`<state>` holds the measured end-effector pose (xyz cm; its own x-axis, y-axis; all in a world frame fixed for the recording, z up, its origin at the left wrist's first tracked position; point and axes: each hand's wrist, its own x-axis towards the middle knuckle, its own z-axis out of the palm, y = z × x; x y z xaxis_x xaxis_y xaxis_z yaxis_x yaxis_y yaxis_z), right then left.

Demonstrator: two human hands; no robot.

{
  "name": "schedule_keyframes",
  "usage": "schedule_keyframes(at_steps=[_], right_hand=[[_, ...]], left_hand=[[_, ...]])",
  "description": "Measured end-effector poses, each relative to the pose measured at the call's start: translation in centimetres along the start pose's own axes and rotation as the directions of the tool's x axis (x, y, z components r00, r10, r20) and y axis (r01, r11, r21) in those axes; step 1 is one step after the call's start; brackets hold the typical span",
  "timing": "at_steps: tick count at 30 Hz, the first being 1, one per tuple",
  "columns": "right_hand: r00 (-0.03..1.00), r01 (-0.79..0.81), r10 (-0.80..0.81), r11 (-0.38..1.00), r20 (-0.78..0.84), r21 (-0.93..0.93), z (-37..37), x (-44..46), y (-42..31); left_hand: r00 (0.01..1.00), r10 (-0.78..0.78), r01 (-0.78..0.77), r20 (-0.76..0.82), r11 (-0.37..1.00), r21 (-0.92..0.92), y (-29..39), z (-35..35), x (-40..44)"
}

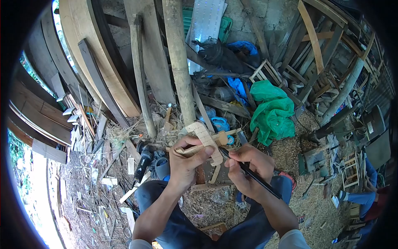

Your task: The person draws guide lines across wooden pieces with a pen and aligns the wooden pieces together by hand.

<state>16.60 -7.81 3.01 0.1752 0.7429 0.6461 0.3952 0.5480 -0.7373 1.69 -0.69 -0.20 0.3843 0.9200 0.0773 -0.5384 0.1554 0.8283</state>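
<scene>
My left hand (188,159) is closed around a pale carved wooden piece (206,139) marked with dark cross lines, thumb pressed on its face. My right hand (251,169) grips a long, slim black tool (262,181) like a pen. The tool's dark front end meets or nearly meets the right edge of the wooden piece; its tip is too small to make out. Just behind the piece, another light wooden part (222,137) shows, partly hidden by it.
A black power tool (143,164) lies on the littered floor at left. Tall planks and a wooden post (177,58) stand ahead. A green plastic bag (271,112) and blue tape roll (220,123) lie beyond my hands. Another person (369,199) sits at far right.
</scene>
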Motion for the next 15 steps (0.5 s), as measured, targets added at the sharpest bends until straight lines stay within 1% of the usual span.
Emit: schedule_keyframes(at_steps=[4, 6, 7, 8, 9, 10, 11, 12, 13, 14, 15], right_hand=[[0.999, 0.036, -0.036, 0.999, -0.033, -0.006, 0.1, 0.1, 0.1], [0.999, -0.011, 0.013, 0.999, 0.032, -0.051, -0.3, -0.1, 0.2], [0.999, -0.004, 0.006, 0.999, 0.035, -0.042, -0.4, -0.1, 0.2], [0.995, -0.051, 0.059, 0.995, 0.086, -0.089, -0.5, -0.1, 0.2], [0.984, -0.093, 0.113, 0.986, 0.136, -0.14, -0.5, 0.0, 0.2], [0.985, -0.081, 0.1, 0.987, 0.142, -0.136, -0.2, 0.0, 0.1], [0.979, -0.198, 0.199, 0.98, 0.038, -0.023, 0.2, 0.1, 0.0], [0.949, -0.306, 0.312, 0.947, -0.049, 0.099, 0.4, 0.0, 0.0], [0.924, -0.373, 0.381, 0.918, -0.035, 0.132, 0.4, 0.1, 0.3], [0.926, -0.369, 0.376, 0.921, -0.034, 0.125, 0.5, 0.0, 0.9], [0.937, -0.349, 0.348, 0.936, 0.022, 0.044, 0.9, -0.3, 1.6]], left_hand=[[1.0, 0.014, -0.014, 0.006, 1.0, 0.022, -0.3, 0.0, -0.1], [1.0, 0.021, -0.021, 0.001, 0.999, 0.035, -0.3, 0.0, 0.1], [0.999, 0.013, -0.014, -0.031, 0.999, -0.034, -0.1, -0.1, 0.4], [0.998, 0.006, -0.013, -0.061, 0.995, -0.104, 0.0, -0.2, 0.6], [0.998, 0.021, -0.027, -0.065, 0.994, -0.101, 0.2, -0.4, 0.7], [0.997, 0.031, -0.037, -0.075, 0.996, -0.084, 0.3, -0.5, 0.8], [0.996, 0.044, -0.05, -0.083, 0.996, -0.071, 0.4, -0.6, 1.0], [0.995, 0.054, -0.061, -0.087, 0.995, -0.075, 0.3, -0.8, 1.0], [0.994, 0.05, -0.06, -0.1, 0.993, -0.1, 0.2, -1.0, 1.1], [0.993, 0.039, -0.053, -0.109, 0.991, -0.124, 0.1, -1.0, 1.2], [0.994, 0.038, -0.051, -0.102, 0.99, -0.132, -0.1, -0.9, 1.1]])
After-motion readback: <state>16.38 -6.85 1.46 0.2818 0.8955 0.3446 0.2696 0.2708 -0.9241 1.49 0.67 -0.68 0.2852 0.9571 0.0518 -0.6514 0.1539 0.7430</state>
